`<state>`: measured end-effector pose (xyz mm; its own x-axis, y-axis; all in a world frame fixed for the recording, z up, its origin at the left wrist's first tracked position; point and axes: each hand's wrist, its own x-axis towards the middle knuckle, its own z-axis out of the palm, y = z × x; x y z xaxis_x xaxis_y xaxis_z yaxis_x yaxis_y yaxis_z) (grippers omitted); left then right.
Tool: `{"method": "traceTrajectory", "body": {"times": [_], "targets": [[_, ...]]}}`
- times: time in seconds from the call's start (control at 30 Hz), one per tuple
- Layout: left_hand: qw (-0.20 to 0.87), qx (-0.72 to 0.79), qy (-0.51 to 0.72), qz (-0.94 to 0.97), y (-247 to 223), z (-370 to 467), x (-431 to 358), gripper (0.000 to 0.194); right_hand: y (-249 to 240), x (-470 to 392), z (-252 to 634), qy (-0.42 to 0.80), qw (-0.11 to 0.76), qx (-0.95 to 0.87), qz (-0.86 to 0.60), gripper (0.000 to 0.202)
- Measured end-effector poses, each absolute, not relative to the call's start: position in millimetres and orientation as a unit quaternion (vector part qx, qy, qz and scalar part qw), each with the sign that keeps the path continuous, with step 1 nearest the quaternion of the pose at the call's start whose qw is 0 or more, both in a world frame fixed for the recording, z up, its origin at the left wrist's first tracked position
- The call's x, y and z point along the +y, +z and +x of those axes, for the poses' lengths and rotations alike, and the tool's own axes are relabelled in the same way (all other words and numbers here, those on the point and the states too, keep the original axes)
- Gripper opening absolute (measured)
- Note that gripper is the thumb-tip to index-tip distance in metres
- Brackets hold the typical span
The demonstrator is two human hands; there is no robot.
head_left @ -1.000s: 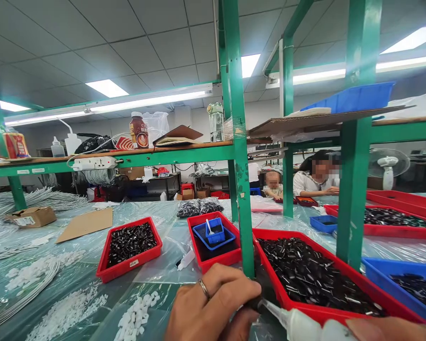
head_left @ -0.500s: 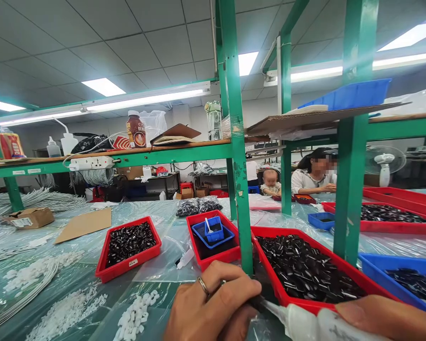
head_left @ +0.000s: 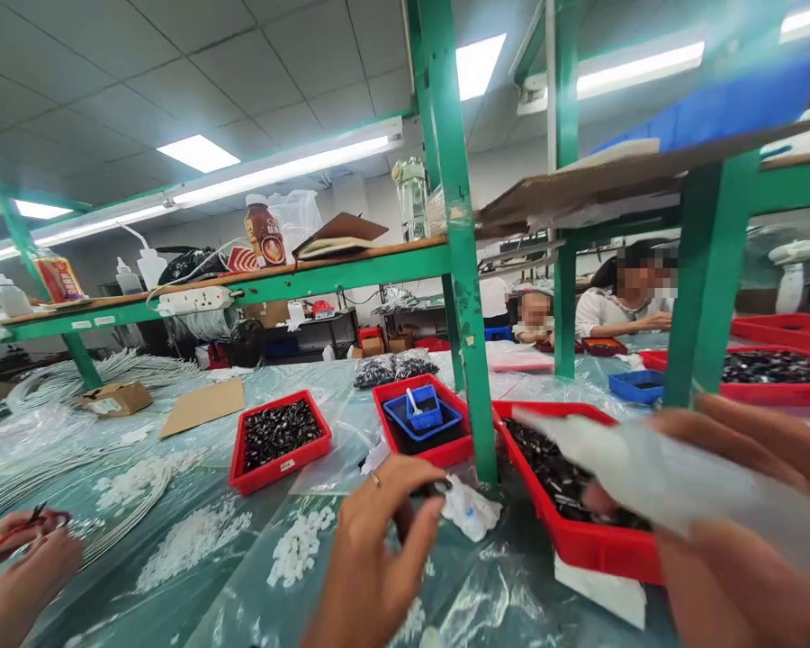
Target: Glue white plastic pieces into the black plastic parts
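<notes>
My left hand [head_left: 378, 540] is at the lower middle, thumb and index finger pinched round a small dark piece, beside a crumpled white tissue [head_left: 471, 509]. At the lower right my right hand [head_left: 749, 504] is closed around a white squeeze bottle [head_left: 688, 477], its nozzle pointing left over a red tray of black pieces [head_left: 600, 553]; hand and bottle are blurred. Small white pieces [head_left: 297, 547] lie left of my left hand. Behind it, a red tray [head_left: 422, 457] holds two blue trays [head_left: 415, 409].
Another person's hands [head_left: 33, 558] hold an orange-handled tool at the left. A green post [head_left: 469, 360] rises mid-table under a shelf. Another red tray of black pieces [head_left: 280, 477] stands left of centre. A cardboard sheet [head_left: 202, 407] and cable bundles lie farther left.
My right hand has lifted the bottle up and away from my left hand. The view has shifted, and the tissue and another person's hands now show.
</notes>
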<state>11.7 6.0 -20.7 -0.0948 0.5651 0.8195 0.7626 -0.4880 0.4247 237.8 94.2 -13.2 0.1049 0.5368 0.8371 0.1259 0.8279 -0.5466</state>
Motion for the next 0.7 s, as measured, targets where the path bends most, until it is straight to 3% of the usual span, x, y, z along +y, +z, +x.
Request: {"method": "traceTrajectory", "body": {"times": [0.1,0.23,0.33,0.5,0.7], "targets": [[0.046,-0.567,-0.602,-0.561,-69,-31,20,0.017,-7,92,203,0.373,0.655,-0.616,-0.23,0.046],[-0.003,-0.634,-0.661,-0.4,-139,-83,24,0.036,-33,108,146,0.567,0.472,-0.653,-0.174,0.051],[-0.036,-0.647,-0.674,-0.355,-156,-103,18,0.042,-80,125,109,0.546,0.396,-0.711,-0.198,0.052],[-0.06,-0.619,-0.723,-0.301,-151,-118,20,0.039,-159,144,80,0.49,0.349,-0.754,-0.262,0.041],[-0.074,-0.604,-0.757,-0.238,-160,-128,28,0.03,-181,131,35,0.46,0.346,-0.781,-0.242,0.034]]}}
